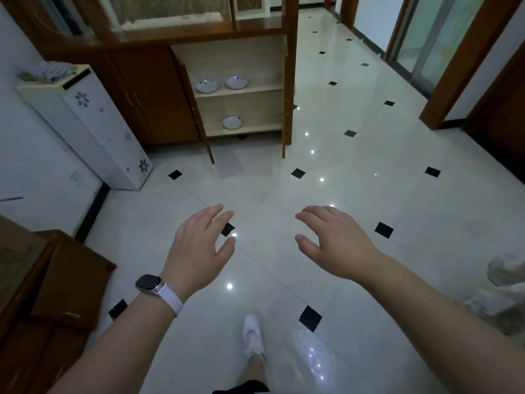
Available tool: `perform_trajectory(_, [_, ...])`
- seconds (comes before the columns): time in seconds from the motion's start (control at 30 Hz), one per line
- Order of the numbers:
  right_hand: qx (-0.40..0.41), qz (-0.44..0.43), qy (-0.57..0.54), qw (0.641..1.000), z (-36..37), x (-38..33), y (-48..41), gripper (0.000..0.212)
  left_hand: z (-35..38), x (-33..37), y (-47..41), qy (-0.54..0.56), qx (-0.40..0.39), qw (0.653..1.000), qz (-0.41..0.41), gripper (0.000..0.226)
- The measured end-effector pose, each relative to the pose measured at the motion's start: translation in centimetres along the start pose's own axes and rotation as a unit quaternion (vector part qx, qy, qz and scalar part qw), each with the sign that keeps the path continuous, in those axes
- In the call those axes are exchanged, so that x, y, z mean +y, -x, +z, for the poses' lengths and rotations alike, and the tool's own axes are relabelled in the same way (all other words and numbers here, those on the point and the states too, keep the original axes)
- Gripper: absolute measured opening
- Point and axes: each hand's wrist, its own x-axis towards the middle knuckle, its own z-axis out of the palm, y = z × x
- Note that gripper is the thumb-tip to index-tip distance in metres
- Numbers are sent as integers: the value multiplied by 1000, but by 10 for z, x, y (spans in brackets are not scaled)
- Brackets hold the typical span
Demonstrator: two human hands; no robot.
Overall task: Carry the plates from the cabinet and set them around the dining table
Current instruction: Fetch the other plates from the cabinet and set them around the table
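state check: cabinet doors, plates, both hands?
cabinet doors: both swung open
upper shelf plates: two, side by side
lower shelf plate: one, alone
left hand: empty, fingers spread
right hand: empty, fingers spread

Glossy white floor (355, 155), black diamond insets

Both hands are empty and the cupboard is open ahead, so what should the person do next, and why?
Probably walk on toward the open cabinet: the left hand and right hand hold nothing, and three plates sit on its shelves, out of reach.
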Motion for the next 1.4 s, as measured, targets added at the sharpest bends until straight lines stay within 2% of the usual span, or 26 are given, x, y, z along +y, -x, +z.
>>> perform_trajectory(0.4, [-7,28,34,999,10,-34,-183,63,12,-132,-138,45,4,999,-10,54])
perform_trajectory(0.67, [-17,18,42,999,14,-57,-257,61,-5,-189,-202,35,-4,999,-4,58])
perform_trajectory(1.1, [-33,26,38,998,14,-23,-350,61,22,-224,-285,32,-12,999,-17,54])
perform_trajectory(1.4, [-11,11,4,1000,-3,44,-453,63,36,-213,-397,-4,-11,1000,-27,49])
